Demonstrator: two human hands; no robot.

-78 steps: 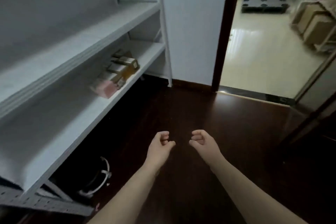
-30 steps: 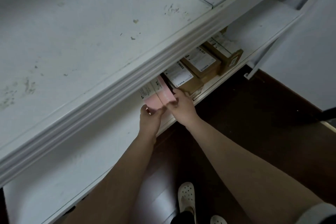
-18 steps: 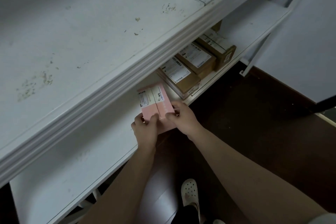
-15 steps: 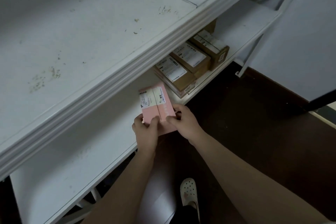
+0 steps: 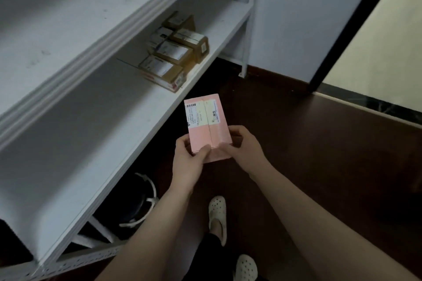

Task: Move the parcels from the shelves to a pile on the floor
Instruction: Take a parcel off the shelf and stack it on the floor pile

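A pink parcel [image 5: 206, 121] with a white shipping label is held in front of me, off the shelf and above the dark wooden floor [image 5: 319, 155]. My left hand [image 5: 188, 162] grips its lower left corner, thumb on top. My right hand [image 5: 244, 147] grips its lower right corner. Several brown cardboard parcels [image 5: 175, 55] with white labels lie grouped on the lower white shelf [image 5: 102, 125], further back and to the left of the pink one.
The white shelving unit fills the left side, its upper shelf [image 5: 68, 18] bare. A dark round object with a white frame [image 5: 139, 201] sits under the lowest shelf. My feet in white clogs [image 5: 218, 212] stand on the floor. A doorway [image 5: 376, 52] opens at right.
My hands reached under the upper shelf, took hold of the pink parcel and pulled it out. It is now clear of the shelf edge, over the floor.
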